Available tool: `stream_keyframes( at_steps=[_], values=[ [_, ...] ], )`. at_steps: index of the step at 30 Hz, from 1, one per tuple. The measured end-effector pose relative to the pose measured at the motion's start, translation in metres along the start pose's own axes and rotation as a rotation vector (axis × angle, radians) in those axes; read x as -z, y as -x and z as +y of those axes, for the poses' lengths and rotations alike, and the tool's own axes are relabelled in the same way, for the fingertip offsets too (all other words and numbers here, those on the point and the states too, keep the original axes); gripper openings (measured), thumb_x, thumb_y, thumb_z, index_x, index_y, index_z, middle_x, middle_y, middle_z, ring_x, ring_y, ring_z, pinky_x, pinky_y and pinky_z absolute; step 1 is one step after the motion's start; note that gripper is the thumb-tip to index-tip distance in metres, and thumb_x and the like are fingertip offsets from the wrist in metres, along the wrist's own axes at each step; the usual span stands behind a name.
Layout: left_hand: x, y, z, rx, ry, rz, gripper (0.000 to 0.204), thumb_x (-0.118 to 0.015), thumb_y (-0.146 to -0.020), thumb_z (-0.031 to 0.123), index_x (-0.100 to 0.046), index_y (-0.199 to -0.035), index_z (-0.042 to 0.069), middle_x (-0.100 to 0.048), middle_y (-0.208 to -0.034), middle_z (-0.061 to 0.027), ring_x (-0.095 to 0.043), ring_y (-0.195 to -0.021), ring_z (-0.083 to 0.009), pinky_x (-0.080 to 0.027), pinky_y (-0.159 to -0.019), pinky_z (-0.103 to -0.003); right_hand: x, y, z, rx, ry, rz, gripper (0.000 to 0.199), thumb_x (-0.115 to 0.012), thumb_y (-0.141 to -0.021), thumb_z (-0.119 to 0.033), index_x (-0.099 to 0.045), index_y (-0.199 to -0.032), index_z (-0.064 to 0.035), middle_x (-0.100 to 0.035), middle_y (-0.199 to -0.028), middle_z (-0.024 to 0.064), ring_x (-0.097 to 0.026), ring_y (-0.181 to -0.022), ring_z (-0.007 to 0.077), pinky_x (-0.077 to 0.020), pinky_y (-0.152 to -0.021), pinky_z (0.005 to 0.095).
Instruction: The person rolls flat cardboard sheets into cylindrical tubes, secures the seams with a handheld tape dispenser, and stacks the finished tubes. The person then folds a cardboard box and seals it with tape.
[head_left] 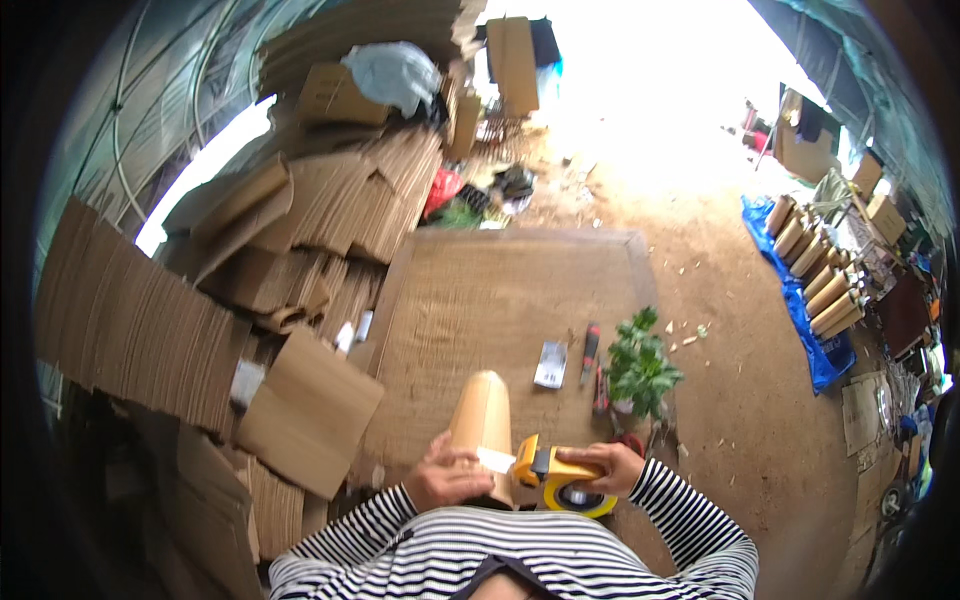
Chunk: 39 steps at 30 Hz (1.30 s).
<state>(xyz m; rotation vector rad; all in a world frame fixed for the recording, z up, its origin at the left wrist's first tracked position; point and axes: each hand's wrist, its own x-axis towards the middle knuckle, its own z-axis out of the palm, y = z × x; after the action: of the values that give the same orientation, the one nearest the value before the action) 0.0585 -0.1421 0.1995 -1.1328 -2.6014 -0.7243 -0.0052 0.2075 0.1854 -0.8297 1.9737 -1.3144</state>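
Note:
My left hand [448,476] is closed around the lower part of a rolled brown cardboard tube [482,412], which lies on the near edge of the wooden table [480,290]. A pale, shiny strip [495,460] crosses the tube beside my left fingers. My right hand [612,464] grips a yellow tape dispenser [558,468], its orange front end close against the tube's right side. Whether tape runs between the two is too small to tell. Beyond my right hand lie a small printed card [551,365], a red-and-black screwdriver [590,352] and a bunch of green leaves [640,365].
Stacks of flat cardboard [140,310] fill the left side, with a loose sheet [310,412] next to the table. Several cardboard rolls [820,275] lie on a blue sheet [815,350] on the ground at right. A red bag [441,190] sits behind the table.

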Motion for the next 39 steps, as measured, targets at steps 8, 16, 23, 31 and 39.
stream_keyframes(
  at_steps=[8, 16, 23, 31, 39],
  values=[
    [-0.035, 0.064, 0.013, 0.594, 0.450, 0.645, 0.033, -0.059, -0.091, 0.004, -0.049, -0.121, 0.001, -0.055, -0.115, -0.0123, -0.056, -0.104, -0.0250, -0.044, -0.094, -0.034, -0.045, -0.049, 0.016, -0.009, -0.478, -0.001, 0.064, -0.065, -0.075, 0.014, -0.048, -0.135, -0.0028, -0.048, -0.139, 0.0125, -0.049, -0.125, 0.0205, -0.0405, -0.105, 0.0334],
    [0.000, 0.086, 0.042, 1.027, 0.137, 0.186, 0.062, -0.067, -0.084, 0.019, -0.038, -0.137, 0.003, -0.052, -0.126, -0.0182, -0.052, -0.117, -0.0295, -0.041, -0.100, -0.036, -0.012, -0.183, -0.053, 0.146, 0.266, -0.408, 0.057, -0.073, -0.079, -0.017, -0.054, -0.133, -0.0187, -0.065, -0.118, 0.0106, -0.066, -0.099, 0.0212, -0.0503, -0.095, 0.0323],
    [0.008, 0.118, 0.032, 0.898, -0.173, -0.013, 0.043, -0.057, -0.083, 0.013, -0.054, -0.125, 0.002, -0.065, -0.101, -0.0221, -0.066, -0.087, -0.0355, -0.055, -0.075, -0.040, -0.036, -0.173, -0.057, 0.224, 0.377, -0.491, 0.053, -0.071, -0.081, -0.020, -0.055, -0.131, -0.0161, -0.067, -0.114, 0.0091, -0.070, -0.082, 0.0195, -0.0565, -0.082, 0.0310],
    [-0.066, 0.203, 0.051, 1.359, 0.199, 0.308, 0.041, -0.053, -0.093, 0.014, -0.048, -0.133, 0.007, -0.057, -0.125, -0.0167, -0.056, -0.116, -0.0276, -0.044, -0.099, -0.035, -0.057, -0.166, -0.027, 0.239, 0.332, -0.460, 0.057, -0.072, -0.076, -0.010, -0.057, -0.130, -0.0221, -0.065, -0.117, 0.0085, -0.066, -0.096, 0.0227, -0.0540, -0.087, 0.0332],
    [0.023, 0.155, 0.033, 1.232, -0.076, -0.232, 0.063, -0.056, -0.083, 0.010, -0.035, -0.142, 0.010, -0.058, -0.120, -0.0210, -0.058, -0.107, -0.0365, -0.049, -0.092, -0.040, -0.110, -0.258, -0.093, 0.243, 0.638, -0.708, 0.059, -0.069, -0.079, -0.028, -0.051, -0.135, -0.0246, -0.067, -0.112, 0.0082, -0.067, -0.092, 0.0201, -0.0529, -0.090, 0.0316]
  ],
)
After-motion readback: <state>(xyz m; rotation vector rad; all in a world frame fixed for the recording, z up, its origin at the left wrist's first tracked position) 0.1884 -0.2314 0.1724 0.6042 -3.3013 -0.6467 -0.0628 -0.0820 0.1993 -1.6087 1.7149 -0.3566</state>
